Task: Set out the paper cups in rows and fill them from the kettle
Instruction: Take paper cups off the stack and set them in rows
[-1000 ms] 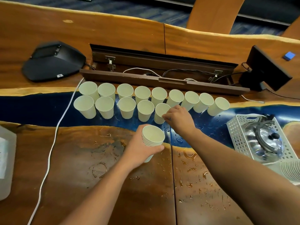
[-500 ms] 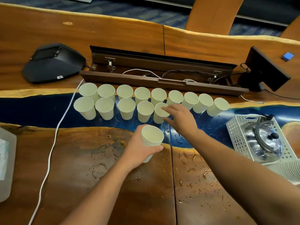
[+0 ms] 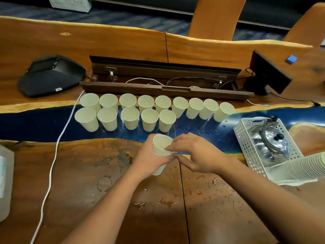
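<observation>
A short stack of nested paper cups is held upright just above the wet wooden bench by the left hand, whose fingers are wrapped round the stack's side below the rims. The rim of the top cup is pinched by the fingertips of the right hand, which is pressed against the stack from the right. Water droplets are scattered over the wood beneath and nearer than both hands. Just beyond the hands, on the blue strip of the bench, a front row of five cups is set upright, and directly behind it a back row of nine cups is lined up, reaching further to the right than the front row. To the right of the right hand, a steel kettle is lodged in a white perforated basket, and a long sleeve of stacked cups is laid on its side at the basket's near end. A white cable is trailed across the bench well left of the left hand. Furthest off, an open cable trough is flanked by a black conference speaker on the left and a small black monitor on the right.
</observation>
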The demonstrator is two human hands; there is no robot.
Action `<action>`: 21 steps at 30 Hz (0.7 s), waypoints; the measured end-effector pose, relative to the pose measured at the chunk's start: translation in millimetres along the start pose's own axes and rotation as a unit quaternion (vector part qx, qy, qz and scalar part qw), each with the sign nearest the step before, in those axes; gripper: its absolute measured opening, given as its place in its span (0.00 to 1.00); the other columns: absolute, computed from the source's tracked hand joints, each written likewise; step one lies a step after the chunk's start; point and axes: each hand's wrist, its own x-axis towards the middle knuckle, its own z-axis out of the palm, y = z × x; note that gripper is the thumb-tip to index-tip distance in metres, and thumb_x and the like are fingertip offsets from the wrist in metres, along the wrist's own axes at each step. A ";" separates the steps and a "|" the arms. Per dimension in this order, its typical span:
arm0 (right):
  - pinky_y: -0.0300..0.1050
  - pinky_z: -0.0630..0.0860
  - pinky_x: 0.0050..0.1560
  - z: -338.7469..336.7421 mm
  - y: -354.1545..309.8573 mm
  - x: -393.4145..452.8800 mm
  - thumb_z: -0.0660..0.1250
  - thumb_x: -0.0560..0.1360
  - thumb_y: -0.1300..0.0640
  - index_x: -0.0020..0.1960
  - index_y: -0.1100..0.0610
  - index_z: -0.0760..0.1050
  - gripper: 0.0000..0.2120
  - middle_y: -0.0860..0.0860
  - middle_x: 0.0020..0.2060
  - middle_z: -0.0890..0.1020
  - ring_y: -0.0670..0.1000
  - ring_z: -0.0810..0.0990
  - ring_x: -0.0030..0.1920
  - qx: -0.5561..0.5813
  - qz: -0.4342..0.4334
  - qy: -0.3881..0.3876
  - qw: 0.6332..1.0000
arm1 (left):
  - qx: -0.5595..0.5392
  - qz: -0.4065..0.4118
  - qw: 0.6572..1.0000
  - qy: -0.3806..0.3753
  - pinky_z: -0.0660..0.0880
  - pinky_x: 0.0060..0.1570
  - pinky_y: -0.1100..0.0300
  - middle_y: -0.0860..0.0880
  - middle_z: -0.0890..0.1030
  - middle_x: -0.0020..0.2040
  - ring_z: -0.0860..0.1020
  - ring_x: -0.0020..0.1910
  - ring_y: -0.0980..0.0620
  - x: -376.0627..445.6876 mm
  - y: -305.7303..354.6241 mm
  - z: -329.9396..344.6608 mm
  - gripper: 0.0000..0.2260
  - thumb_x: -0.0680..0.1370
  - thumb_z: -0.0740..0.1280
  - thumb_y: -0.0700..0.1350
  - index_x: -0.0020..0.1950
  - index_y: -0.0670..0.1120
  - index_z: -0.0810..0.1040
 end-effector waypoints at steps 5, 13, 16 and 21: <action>0.46 0.72 0.57 -1.9 -0.5 -6.1 0.67 0.78 0.59 0.61 0.53 0.81 0.12 0.51 0.55 0.84 0.52 0.81 0.55 -0.056 -0.016 0.011 0.998 | 0.019 -0.003 1.000 -0.004 0.74 0.49 0.64 0.59 0.78 0.55 0.77 0.53 0.61 -4.6 3.9 5.6 0.33 0.64 0.82 0.50 0.63 0.56 0.70; 0.42 0.67 0.54 -7.2 2.0 -9.8 0.72 0.75 0.60 0.58 0.52 0.83 0.11 0.49 0.52 0.86 0.52 0.83 0.52 -0.068 -0.027 0.040 0.997 | 0.031 0.015 0.999 -0.010 0.68 0.43 0.71 0.63 0.75 0.53 0.75 0.52 0.63 -6.5 15.7 10.9 0.32 0.66 0.81 0.50 0.63 0.57 0.68; 0.42 0.66 0.53 -7.3 5.1 -15.1 0.73 0.75 0.59 0.56 0.52 0.83 0.11 0.48 0.51 0.86 0.51 0.83 0.50 -0.071 -0.027 0.046 0.996 | 0.035 0.016 0.999 -0.017 0.68 0.43 0.72 0.63 0.75 0.53 0.75 0.53 0.62 -6.5 16.1 15.1 0.33 0.65 0.82 0.50 0.64 0.57 0.67; 0.51 0.75 0.55 -10.0 15.3 -23.0 0.74 0.73 0.50 0.54 0.47 0.84 0.10 0.46 0.51 0.85 0.51 0.81 0.50 -0.054 0.016 0.047 0.997 | 0.036 0.021 0.998 -0.043 0.68 0.46 0.73 0.64 0.74 0.54 0.74 0.54 0.65 -7.3 16.4 22.7 0.35 0.65 0.82 0.50 0.65 0.57 0.66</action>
